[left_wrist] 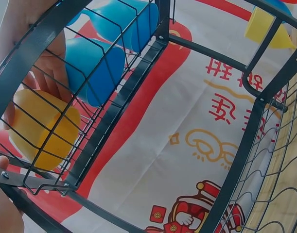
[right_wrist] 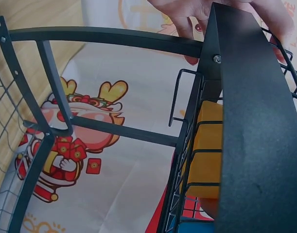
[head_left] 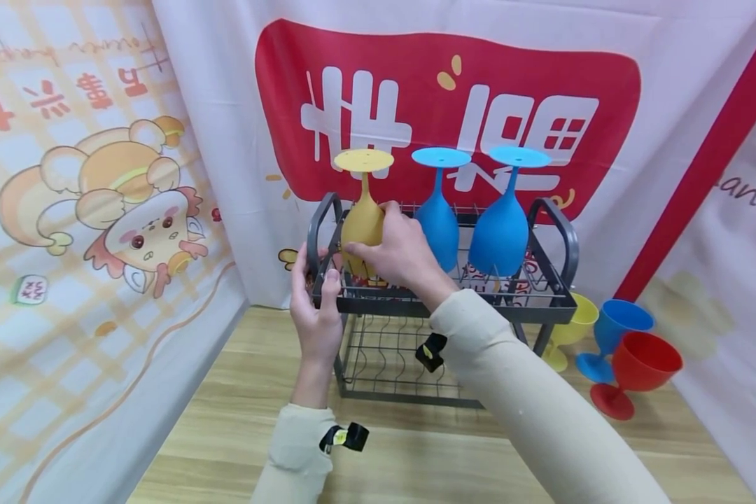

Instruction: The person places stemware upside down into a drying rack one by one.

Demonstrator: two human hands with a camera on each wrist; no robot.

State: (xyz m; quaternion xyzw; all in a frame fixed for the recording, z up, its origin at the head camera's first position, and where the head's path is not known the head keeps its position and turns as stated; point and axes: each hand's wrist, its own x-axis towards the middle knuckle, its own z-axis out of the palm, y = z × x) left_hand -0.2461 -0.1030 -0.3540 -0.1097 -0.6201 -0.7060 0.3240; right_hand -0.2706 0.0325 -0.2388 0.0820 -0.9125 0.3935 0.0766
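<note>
A yellow goblet (head_left: 361, 224) stands upside down at the left end of the dark metal rack's top tier (head_left: 384, 306). My right hand (head_left: 400, 248) holds its bowl, thumb at the front and fingers round the right side. With the thumb in front and fingers behind, my left hand (head_left: 318, 308) grips the rack's left front corner. Two blue goblets, a middle one (head_left: 439, 227) and a right one (head_left: 500, 231), stand inverted beside the yellow one. In the left wrist view, the yellow bowl (left_wrist: 41, 126) shows through the wires. The right wrist view shows the left hand (right_wrist: 226, 12) at the rack.
Right of the rack, a yellow goblet (head_left: 576, 322), a blue goblet (head_left: 620, 325) and a red goblet (head_left: 645, 364) stand upright on the wooden surface (head_left: 390, 455). The rack has a lower wire tier (head_left: 397, 360). Printed cloths hang behind and at both sides.
</note>
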